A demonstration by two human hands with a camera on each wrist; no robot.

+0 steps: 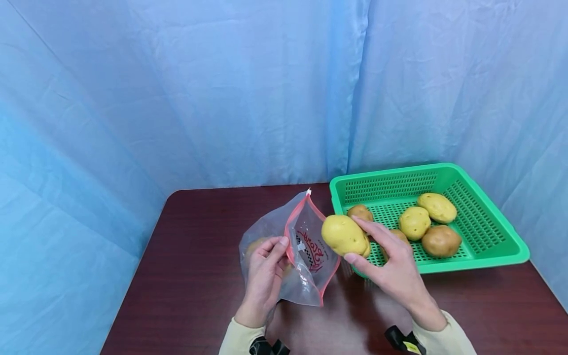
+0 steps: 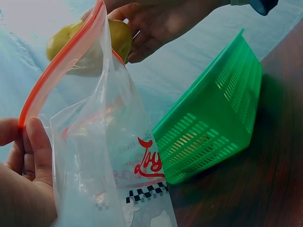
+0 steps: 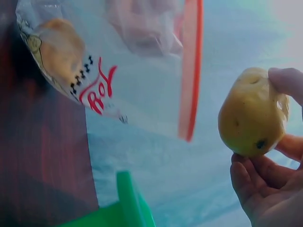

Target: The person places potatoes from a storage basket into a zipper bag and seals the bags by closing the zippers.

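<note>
My left hand (image 1: 267,273) pinches the red-edged mouth of a clear zip bag (image 1: 277,222) between thumb and fingers. The bag's mouth gapes toward the right, and red lettering with a checkered band shows on its side. Through the plastic a brownish potato (image 3: 61,49) can be seen in the right wrist view. My right hand (image 1: 395,268) grips a yellow potato (image 1: 343,235) by its right end, just at the bag's opening. In the left wrist view part of that yellow potato (image 2: 120,40) appears behind the bag's red edge.
A green perforated basket (image 1: 492,259) stands at the right of the dark wooden table (image 1: 191,276). Inside it lie several potatoes, among them a yellow one (image 1: 437,207) and a brown one (image 1: 441,241). Blue cloth (image 1: 248,98) hangs behind the table.
</note>
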